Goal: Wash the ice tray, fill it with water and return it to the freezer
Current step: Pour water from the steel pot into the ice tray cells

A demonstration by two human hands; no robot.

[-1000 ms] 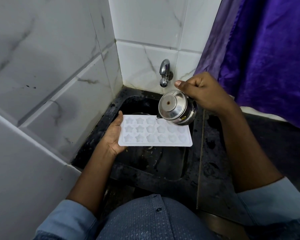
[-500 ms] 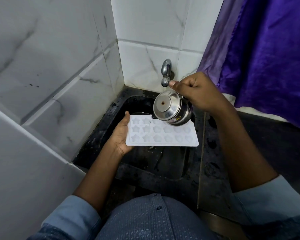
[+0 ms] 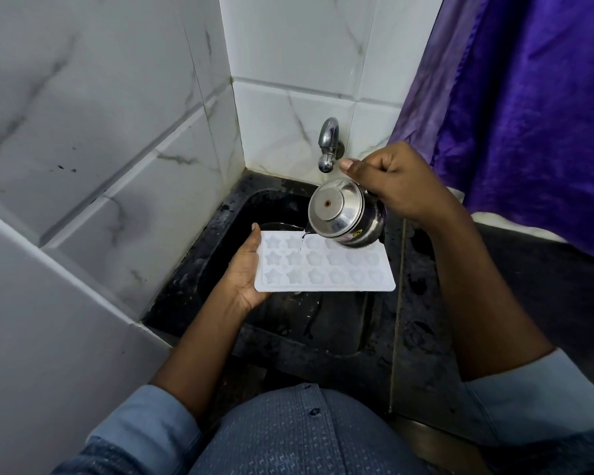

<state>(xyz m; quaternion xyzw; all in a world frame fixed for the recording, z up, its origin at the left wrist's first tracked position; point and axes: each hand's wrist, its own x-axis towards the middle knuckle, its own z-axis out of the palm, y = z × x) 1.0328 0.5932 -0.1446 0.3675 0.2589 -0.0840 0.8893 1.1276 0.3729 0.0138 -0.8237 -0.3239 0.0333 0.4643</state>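
Currently: the fill step is in hand. The left hand (image 3: 246,274) holds the white ice tray (image 3: 336,269) roughly level above the black sink (image 3: 323,323). Its thumb lies on the tray's left short edge and its fingers are out of sight beneath, so it is grasping the tray.

The right hand (image 3: 396,183) has its fingers (image 3: 384,164) clenched round the handle of a small steel kettle (image 3: 343,214), tipped spout-down. A thin stream of water (image 3: 301,241) runs into a star-shaped cavity near the tray's left end. The tap (image 3: 328,144) hangs behind the kettle, untouched.

I judge washing done and filling partway; I cannot tell which cavities are full.

Next move, as I read it: walk the spout across the unfilled cavities, ease the tilt to avoid overflow, then carry the tray flat to the freezer.

Risk: a sag at the unsupported right end would spill water.
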